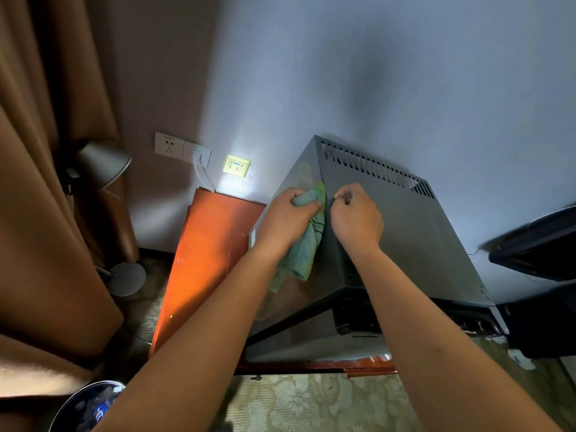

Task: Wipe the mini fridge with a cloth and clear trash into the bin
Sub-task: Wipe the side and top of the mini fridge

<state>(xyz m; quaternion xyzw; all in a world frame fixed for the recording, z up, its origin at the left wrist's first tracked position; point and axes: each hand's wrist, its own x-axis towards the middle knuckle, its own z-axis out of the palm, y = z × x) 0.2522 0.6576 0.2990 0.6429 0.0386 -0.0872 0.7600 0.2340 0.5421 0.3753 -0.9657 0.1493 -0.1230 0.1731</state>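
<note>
Left hand [288, 218] grips cloth [307, 244] on fridge [414, 238]; right hand [357, 216] – fingers curled, holding nothing.

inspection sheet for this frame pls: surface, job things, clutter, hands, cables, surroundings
Surface: patterned carpet; orange wooden cabinet against the wall.
Job's things: grey mini fridge, vent slots along its far edge; green cloth hanging against its corner edge; bin at bottom left with trash inside.
Clutter: small white object on the floor at right, too blurred to identify.
Hands: left hand grips the cloth; right hand curled on the fridge top, pinching something too small to tell.
Cables: white cable plugged into wall outlet.
Surroundings: brown curtain, lamp, pale wall.
</note>
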